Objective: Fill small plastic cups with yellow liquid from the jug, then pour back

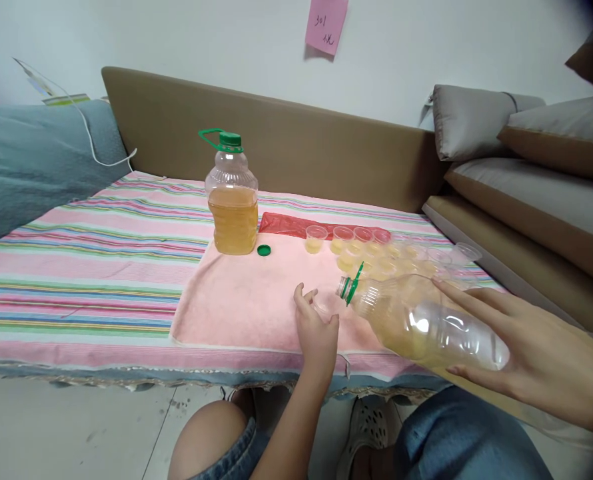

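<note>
A: What takes up the most room?

B: The pink cloth with coloured stripes [101,287], spread wide before the long brown padded headboard [286,127]. Grey-and-brown cushions [561,187] are stacked at the right.

A: And on the cloth?

B: A plain pale-pink towel [241,307]. Over its near right part leans the large clear plastic bottle with a green neck ring [406,313], partly filled with pale yellow liquid, its open mouth pointing left. A second clear plastic bottle, green-capped with a loop handle [232,213], stands upright at the towel's far left, more than half full of amber liquid. Beside it lies a flat red plastic bag [286,225].

A: The person's hands?

B: The right hand [541,353] grips the tilted bottle near its base, thumb below, fingers above. The left hand [316,330] has its fingers curved about a small clear plastic cup [326,304], close to the bottle's mouth; whether they press on it cannot be told.

A: Anything smaller?

B: Clear cups with yellowish liquid [374,250] cluster beyond the tilted bottle, and a round green plastic cap [264,250] lies near the upright bottle's foot.
</note>
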### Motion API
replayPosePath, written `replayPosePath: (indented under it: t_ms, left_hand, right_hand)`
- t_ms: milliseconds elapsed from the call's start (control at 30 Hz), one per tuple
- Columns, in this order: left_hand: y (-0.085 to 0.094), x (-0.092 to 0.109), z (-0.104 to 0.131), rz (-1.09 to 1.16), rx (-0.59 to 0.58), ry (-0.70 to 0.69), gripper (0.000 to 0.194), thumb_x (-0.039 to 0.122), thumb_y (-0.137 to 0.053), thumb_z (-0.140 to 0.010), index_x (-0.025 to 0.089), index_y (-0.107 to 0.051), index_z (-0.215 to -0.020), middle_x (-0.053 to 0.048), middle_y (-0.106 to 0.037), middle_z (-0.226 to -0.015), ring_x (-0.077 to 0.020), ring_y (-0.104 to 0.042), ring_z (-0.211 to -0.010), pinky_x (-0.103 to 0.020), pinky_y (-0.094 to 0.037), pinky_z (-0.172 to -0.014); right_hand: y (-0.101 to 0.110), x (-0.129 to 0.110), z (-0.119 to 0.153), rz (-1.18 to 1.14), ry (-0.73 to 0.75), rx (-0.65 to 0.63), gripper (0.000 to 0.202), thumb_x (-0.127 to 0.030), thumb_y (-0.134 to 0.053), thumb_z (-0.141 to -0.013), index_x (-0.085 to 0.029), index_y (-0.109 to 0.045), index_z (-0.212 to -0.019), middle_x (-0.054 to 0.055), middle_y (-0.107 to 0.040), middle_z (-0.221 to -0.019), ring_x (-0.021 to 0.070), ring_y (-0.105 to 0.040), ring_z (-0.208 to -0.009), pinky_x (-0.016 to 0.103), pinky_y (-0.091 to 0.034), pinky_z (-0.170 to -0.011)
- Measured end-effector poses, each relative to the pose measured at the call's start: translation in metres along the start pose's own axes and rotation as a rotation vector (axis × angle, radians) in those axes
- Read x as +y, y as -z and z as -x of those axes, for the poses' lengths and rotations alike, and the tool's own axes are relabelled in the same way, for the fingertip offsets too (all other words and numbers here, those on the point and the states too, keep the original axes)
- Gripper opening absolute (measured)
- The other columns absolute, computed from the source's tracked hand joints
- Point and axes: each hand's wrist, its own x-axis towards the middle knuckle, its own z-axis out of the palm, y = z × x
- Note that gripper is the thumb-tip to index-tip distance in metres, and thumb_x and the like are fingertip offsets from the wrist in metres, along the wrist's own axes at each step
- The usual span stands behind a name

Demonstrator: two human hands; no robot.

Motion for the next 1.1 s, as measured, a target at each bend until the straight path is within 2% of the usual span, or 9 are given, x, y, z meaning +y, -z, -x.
replayPosePath:
  t_ms: [267,567,700,900,1100]
  left_hand:
    - [0.0022,0.001,-0.0013,-0.014,-0.004,0.023,0.082,0.001,-0.063,-0.068,0.019,-0.025,-0.139,-0.016,-0.057,-0.131,-0.0246,-0.054,-0.121,-0.04,-0.042,-0.103]
    - [0.0039,0.0022,-0.004,-0.033,-0.004,0.021,0.079,0.0,-0.061,-0.068,0.018,-0.029,-0.137,-0.018,-0.058,-0.131,-0.0254,-0.055,-0.122,-0.041,-0.042,-0.103]
    - [0.0041,0.0018,-0.0048,-0.042,0.009,0.005,0.078,-0.001,-0.06,-0.067,0.018,-0.03,-0.137,-0.017,-0.059,-0.13,-0.0257,-0.055,-0.123,-0.041,-0.042,-0.104]
    - [0.0028,0.0008,-0.0059,-0.045,0.02,-0.009,0.078,-0.001,-0.06,-0.067,0.019,-0.031,-0.136,-0.016,-0.06,-0.13,-0.0264,-0.055,-0.122,-0.043,-0.042,-0.104]
    - [0.0029,0.002,-0.0049,-0.047,0.007,-0.011,0.081,-0.003,-0.058,-0.065,0.019,-0.031,-0.137,-0.017,-0.057,-0.133,-0.0269,-0.053,-0.125,-0.044,-0.04,-0.105]
  right_hand:
    - [0.0011,-0.0004,-0.0027,0.043,0.028,0.014,0.097,-0.074,-0.056,-0.075,-0.034,-0.019,-0.156,0.011,-0.055,-0.139,0.0347,-0.068,-0.102,0.05,-0.059,-0.082]
    - [-0.0007,-0.0018,-0.0045,0.05,0.02,0.005,0.094,-0.076,-0.05,-0.077,-0.035,-0.019,-0.156,0.01,-0.055,-0.14,0.0345,-0.069,-0.099,0.05,-0.06,-0.077]
    - [-0.0011,0.0,-0.0051,0.063,0.031,0.013,0.095,-0.075,-0.055,-0.076,-0.035,-0.02,-0.155,0.011,-0.056,-0.138,0.0336,-0.07,-0.096,0.047,-0.06,-0.074]
    - [0.0009,0.0003,-0.0056,0.055,0.012,-0.009,0.094,-0.073,-0.055,-0.077,-0.036,-0.019,-0.156,0.011,-0.056,-0.138,0.034,-0.07,-0.094,0.048,-0.06,-0.071]
    - [0.0025,-0.0056,-0.0075,0.014,-0.012,-0.007,0.091,-0.076,-0.046,-0.077,-0.037,-0.019,-0.155,0.008,-0.055,-0.138,0.0372,-0.069,-0.096,0.052,-0.06,-0.07]
